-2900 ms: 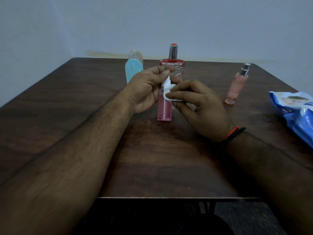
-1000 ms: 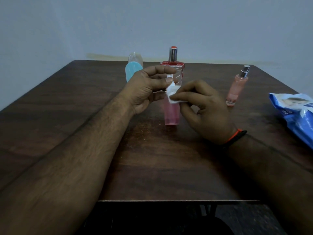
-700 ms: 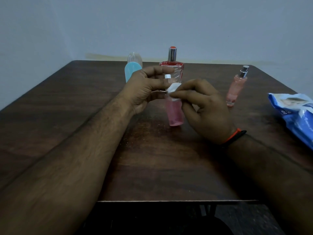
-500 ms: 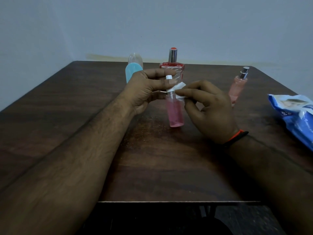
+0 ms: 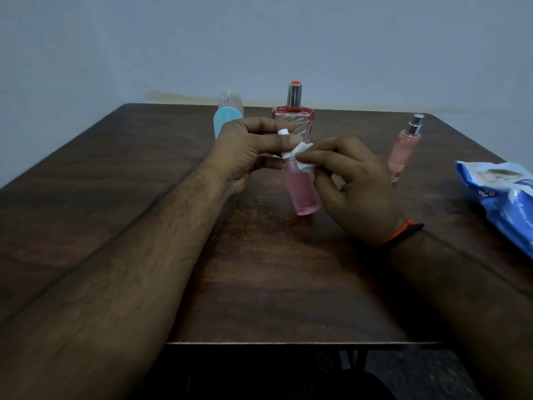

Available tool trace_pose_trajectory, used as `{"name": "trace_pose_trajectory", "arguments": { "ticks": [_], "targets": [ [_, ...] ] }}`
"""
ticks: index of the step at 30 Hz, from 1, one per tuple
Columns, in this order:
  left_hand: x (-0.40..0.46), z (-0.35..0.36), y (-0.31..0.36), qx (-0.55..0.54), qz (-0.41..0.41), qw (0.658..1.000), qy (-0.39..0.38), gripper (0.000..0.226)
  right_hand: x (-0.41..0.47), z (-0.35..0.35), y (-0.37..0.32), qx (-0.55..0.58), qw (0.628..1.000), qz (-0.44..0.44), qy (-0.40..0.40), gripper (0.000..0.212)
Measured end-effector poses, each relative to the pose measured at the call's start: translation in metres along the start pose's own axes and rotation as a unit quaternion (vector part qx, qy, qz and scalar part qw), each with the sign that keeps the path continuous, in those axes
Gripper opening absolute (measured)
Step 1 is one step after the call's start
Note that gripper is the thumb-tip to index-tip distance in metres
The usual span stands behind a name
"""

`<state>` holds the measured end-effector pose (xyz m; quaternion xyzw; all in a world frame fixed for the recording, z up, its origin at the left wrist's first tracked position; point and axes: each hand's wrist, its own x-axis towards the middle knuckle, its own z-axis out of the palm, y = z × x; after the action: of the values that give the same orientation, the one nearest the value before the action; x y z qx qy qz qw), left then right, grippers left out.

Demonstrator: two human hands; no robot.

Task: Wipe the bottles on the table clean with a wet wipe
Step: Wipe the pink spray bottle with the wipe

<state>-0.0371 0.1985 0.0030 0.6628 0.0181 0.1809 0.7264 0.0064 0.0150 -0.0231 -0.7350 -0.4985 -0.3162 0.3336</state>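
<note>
At frame centre the left hand (image 5: 248, 151) is gripping the pink bottle's (image 5: 301, 192) neck; the right hand (image 5: 354, 183) is pinching the wet wipe (image 5: 300, 157) against it; a hard rub risks tipping the tilted bottle onto the worktop (image 5: 274, 284)

A plain room, likely in a home: a dark wood-grain tabletop (image 5: 259, 284) stands pushed into a corner of bare, pale painted walls (image 5: 346, 47). Toiletry bottles stand near its far edge, among them a red-tinted perfume bottle (image 5: 294, 111), and a blue wet-wipe pack (image 5: 501, 194) lies at its right edge.
</note>
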Motion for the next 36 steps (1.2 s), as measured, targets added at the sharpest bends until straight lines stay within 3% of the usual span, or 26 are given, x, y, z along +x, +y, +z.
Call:
{"name": "trace_pose_trajectory", "arguments": {
  "ticks": [8,14,20,24,30,36],
  "targets": [
    [0.000,0.004,-0.003,-0.008,0.011,1.000,0.011,0.027,0.001,0.007,-0.011,-0.101,0.979,-0.164,-0.061,0.026],
    [0.003,0.003,-0.006,0.009,0.014,1.000,0.020,0.040,0.002,0.001,-0.001,-0.041,0.998,-0.040,0.011,0.026],
    [0.003,0.002,-0.005,0.001,0.008,1.000,0.004,0.030,0.000,0.002,0.006,-0.006,0.997,0.074,0.016,0.033],
    [0.003,0.002,-0.003,0.001,0.016,1.000,-0.005,0.028,0.000,0.002,0.006,0.002,0.999,0.049,0.016,0.030],
    [0.003,0.003,-0.003,0.000,0.014,1.000,-0.017,0.017,0.002,0.001,0.000,0.006,0.996,-0.085,-0.022,0.028],
    [0.003,-0.001,-0.004,-0.020,0.011,0.999,-0.048,0.021,0.000,0.001,0.007,0.023,0.998,0.050,0.029,0.025]
  ]
}}
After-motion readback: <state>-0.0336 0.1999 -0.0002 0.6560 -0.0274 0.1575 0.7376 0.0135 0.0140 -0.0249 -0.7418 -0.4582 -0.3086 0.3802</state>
